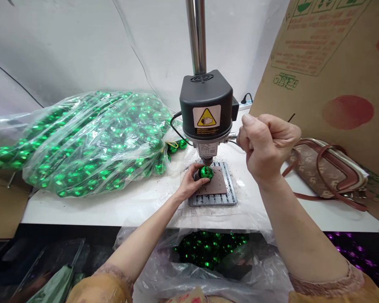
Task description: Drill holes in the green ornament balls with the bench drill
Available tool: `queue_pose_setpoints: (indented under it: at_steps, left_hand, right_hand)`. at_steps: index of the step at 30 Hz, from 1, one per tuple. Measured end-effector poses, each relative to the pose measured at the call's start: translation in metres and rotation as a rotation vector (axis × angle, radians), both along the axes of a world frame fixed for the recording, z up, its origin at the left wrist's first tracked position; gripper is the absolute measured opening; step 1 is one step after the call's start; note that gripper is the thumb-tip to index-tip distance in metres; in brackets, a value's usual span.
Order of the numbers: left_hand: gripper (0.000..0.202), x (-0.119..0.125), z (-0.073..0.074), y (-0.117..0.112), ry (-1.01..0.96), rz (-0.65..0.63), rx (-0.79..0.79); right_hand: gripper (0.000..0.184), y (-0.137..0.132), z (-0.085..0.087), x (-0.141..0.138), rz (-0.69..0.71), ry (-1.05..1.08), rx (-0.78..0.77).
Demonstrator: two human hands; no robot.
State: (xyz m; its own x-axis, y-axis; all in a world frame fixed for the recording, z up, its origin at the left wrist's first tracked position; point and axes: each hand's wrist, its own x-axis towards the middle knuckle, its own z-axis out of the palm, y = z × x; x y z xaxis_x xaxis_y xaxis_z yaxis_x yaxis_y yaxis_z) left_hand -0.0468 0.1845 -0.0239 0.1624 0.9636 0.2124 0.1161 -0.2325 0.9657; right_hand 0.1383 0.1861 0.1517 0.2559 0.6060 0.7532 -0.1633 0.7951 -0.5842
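Observation:
My left hand pinches a shiny green mirrored ball between thumb and fingers. It holds the ball just above a brown pad on the slotted metal base, right under the chuck of a small drill press. The chuck meets the top of the ball; the drill bit is hidden. Raised at the machine's right side, my right hand is closed in a fist around the drill press handle, most of which the fingers cover. A thin dark rod end shows behind the knuckles.
A large clear bag of green mirrored balls fills the table's left. Below the front edge hangs an open plastic bag with more green balls. A brown handbag and a tall cardboard box stand at right. A steel column rises behind.

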Motion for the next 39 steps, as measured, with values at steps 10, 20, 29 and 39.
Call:
queue_pose_setpoints:
  at_steps: [10,20,29,39]
  left_hand:
    - [0.054,0.012,-0.002,-0.014,-0.037,-0.005,-0.016]
    - [0.052,0.019,-0.002,-0.014,-0.072,0.022,-0.027]
    - [0.05,0.019,-0.004,-0.014,-0.054,0.043,-0.016]
    - [0.051,0.017,-0.009,-0.014,-0.031,0.064,-0.028]
  right_hand:
    - [0.05,-0.003,0.0,0.001,0.028,-0.008,0.008]
    - [0.049,-0.006,-0.009,0.004,0.023,-0.038,0.026]
    - [0.05,-0.006,-0.024,0.002,-0.022,-0.044,0.146]
    - [0.047,0.0,-0.045,0.002,-0.063,-0.029,0.279]
